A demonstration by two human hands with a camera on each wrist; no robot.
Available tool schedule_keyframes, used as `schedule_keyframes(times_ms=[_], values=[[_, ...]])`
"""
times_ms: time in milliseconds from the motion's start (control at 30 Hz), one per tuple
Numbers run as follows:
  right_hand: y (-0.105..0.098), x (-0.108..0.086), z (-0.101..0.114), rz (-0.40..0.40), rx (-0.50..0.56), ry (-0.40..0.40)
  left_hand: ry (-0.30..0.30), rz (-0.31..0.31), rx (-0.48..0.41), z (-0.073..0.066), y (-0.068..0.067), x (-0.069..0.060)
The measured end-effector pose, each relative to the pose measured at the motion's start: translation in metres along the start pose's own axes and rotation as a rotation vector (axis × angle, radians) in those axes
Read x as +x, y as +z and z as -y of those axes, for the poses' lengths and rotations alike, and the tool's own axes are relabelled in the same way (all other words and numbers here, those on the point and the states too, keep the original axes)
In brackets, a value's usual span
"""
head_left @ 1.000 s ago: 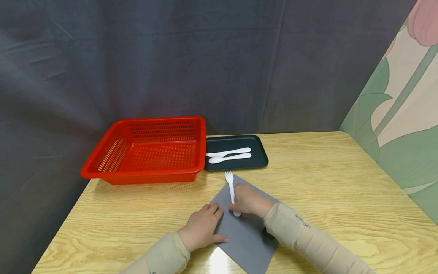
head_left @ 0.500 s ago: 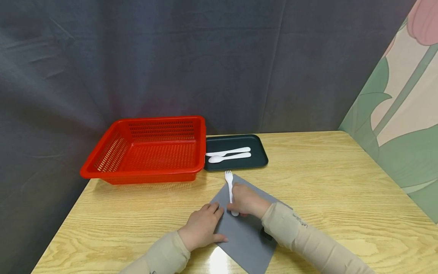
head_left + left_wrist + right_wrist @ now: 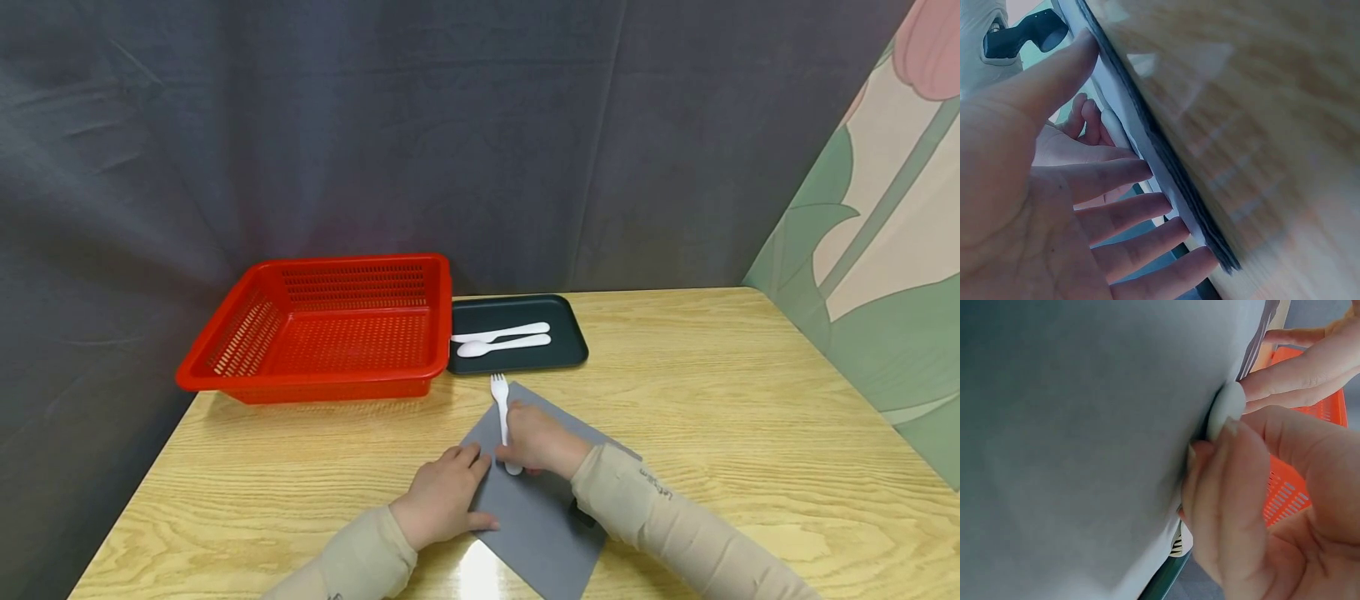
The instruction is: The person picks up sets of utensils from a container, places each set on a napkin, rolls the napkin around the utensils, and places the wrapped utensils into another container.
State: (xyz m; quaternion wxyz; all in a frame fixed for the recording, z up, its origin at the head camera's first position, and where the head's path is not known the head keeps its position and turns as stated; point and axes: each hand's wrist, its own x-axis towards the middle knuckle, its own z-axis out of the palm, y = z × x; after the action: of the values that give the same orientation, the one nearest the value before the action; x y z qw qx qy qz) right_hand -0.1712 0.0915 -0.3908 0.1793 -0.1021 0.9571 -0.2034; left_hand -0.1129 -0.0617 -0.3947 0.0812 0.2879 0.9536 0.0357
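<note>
A white plastic fork (image 3: 503, 423) lies over the upper part of a grey sheet, perhaps a folded napkin (image 3: 536, 533), set diagonally on the table. Its tines stick out past the sheet's far corner, toward the tray. My right hand (image 3: 534, 437) pinches the fork near its handle end; the rounded end (image 3: 1229, 403) shows beyond the fingertips in the right wrist view. With fingers spread, my left hand (image 3: 442, 496) rests along the sheet's left edge. Several thin layers show at that edge (image 3: 1166, 150) in the left wrist view.
A dark green tray (image 3: 566, 354) stands behind the fork, bearing a white knife (image 3: 517, 330) and a white spoon (image 3: 502, 345). Left of it, a red basket (image 3: 330, 385) overlaps the tray's left end. A dark curtain (image 3: 525, 150) hangs behind the wooden table (image 3: 750, 400).
My right hand and the fork have shifted slightly left. More of the grey sheet's right corner now shows beyond the right wrist. My left hand stays in place.
</note>
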Motion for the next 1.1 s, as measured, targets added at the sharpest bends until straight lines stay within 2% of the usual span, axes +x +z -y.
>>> schedule_keyframes(times_ms=[767, 1100], values=[[-0.001, -0.0004, -0.0002, 0.001, 0.009, -0.026, 0.002, -0.002, -0.002, 0.0008, 0.0014, 0.0006], [0.0002, 0.0002, 0.0004, 0.014, 0.015, -0.002, -0.002, 0.013, -0.004, 0.0002, 0.0007, -0.0001]])
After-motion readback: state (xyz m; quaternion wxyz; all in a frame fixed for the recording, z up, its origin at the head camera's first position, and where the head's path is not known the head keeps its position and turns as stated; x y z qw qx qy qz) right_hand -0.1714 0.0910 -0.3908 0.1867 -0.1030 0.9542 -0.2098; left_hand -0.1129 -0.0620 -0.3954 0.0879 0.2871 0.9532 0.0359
